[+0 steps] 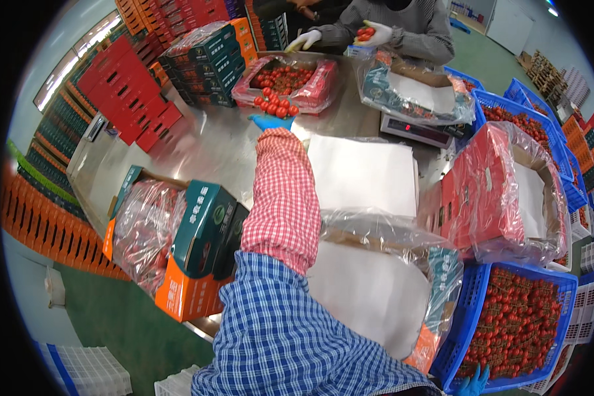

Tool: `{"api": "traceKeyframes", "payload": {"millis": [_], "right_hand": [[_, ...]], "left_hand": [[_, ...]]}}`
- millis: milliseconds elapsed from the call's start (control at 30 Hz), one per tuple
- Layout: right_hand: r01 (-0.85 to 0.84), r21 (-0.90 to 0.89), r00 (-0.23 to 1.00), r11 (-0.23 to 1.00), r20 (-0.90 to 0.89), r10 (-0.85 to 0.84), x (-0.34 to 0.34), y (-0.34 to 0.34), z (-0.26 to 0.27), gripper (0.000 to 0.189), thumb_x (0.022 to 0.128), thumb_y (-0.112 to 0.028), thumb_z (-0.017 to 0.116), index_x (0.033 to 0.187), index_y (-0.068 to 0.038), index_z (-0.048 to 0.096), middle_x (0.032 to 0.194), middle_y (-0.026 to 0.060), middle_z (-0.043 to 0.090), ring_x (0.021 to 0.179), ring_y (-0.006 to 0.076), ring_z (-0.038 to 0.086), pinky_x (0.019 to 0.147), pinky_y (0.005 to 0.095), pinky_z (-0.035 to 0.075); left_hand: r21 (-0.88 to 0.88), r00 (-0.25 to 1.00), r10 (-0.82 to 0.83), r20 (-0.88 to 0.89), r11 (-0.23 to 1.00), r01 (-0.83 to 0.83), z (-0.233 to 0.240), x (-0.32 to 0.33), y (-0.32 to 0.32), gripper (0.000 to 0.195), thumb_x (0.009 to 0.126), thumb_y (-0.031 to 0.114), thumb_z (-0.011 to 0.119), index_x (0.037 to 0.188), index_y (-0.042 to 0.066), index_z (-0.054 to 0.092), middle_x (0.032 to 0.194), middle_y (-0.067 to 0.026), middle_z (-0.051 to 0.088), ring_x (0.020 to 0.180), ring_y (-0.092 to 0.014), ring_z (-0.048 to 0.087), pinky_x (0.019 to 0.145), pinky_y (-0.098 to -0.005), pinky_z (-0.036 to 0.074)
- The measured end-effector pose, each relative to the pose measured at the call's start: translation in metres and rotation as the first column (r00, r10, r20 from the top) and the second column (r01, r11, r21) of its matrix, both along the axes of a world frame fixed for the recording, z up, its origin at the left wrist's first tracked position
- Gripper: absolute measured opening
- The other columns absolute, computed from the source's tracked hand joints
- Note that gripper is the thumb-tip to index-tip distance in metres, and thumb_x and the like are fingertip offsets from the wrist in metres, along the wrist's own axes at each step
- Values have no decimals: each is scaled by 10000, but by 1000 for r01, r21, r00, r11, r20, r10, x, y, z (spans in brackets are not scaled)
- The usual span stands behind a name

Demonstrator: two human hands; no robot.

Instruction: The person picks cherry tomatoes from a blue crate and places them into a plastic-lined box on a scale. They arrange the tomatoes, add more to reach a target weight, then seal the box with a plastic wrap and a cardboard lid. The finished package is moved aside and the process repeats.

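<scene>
My left hand, in a blue glove, reaches out over the metal table and holds a bunch of red cherry tomatoes. Just beyond it stands a red carton lined with clear plastic, with cherry tomatoes inside. At the lower right, my right hand is partly cut off by the picture's rim. Its gloved fingers are apart at the near end of a blue plastic crate full of cherry tomatoes on the vine. A carton lined with plastic and white paper lies before me.
White paper sheets lie mid-table. A plastic-covered green and orange carton is at left, near stacked red cartons. Across the table, a co-worker's gloved hand holds tomatoes beside a carton on a digital scale.
</scene>
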State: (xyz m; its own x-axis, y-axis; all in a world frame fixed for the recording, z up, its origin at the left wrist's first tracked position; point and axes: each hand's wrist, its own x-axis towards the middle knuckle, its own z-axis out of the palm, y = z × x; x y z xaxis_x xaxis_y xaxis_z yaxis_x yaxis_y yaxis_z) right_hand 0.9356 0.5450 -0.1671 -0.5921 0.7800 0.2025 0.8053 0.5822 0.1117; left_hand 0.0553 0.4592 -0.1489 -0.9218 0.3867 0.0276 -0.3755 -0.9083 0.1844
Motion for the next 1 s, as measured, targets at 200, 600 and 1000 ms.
{"api": "traceKeyframes", "payload": {"millis": [200, 600, 1000], "right_hand": [[-107, 93, 994, 990, 11, 106, -5, 1, 2, 455, 927, -381, 350, 1188, -80, 570, 1219, 228, 487, 1080, 389, 484, 904, 466, 399], [-77, -39, 997, 996, 12, 78, -11, 2, 4, 497, 926, -431, 298, 1189, -105, 565, 1227, 199, 489, 1097, 395, 470, 915, 469, 392], [-43, -32, 998, 999, 46, 45, -5, 1, 1, 503, 914, -445, 282, 1222, -144, 543, 1247, 187, 474, 1105, 389, 460, 909, 482, 385]], "left_hand": [[63, 1000, -2, -14, 998, 3, -4, -9, 9, 818, 758, 780, 47, 823, 146, 561, 497, 27, 223, 437, -129, 168, 468, -306, 188], [-108, 993, 114, 38, 988, -109, -12, -36, 16, 835, 731, 791, -12, 1014, 181, 482, 841, -24, 344, 742, -240, 253, 638, -436, 317], [-127, 989, 145, -6, 981, -145, -4, -79, 14, 885, 724, 808, 64, 1199, 195, 491, 1112, -92, 527, 959, -301, 484, 772, -529, 396]]}}
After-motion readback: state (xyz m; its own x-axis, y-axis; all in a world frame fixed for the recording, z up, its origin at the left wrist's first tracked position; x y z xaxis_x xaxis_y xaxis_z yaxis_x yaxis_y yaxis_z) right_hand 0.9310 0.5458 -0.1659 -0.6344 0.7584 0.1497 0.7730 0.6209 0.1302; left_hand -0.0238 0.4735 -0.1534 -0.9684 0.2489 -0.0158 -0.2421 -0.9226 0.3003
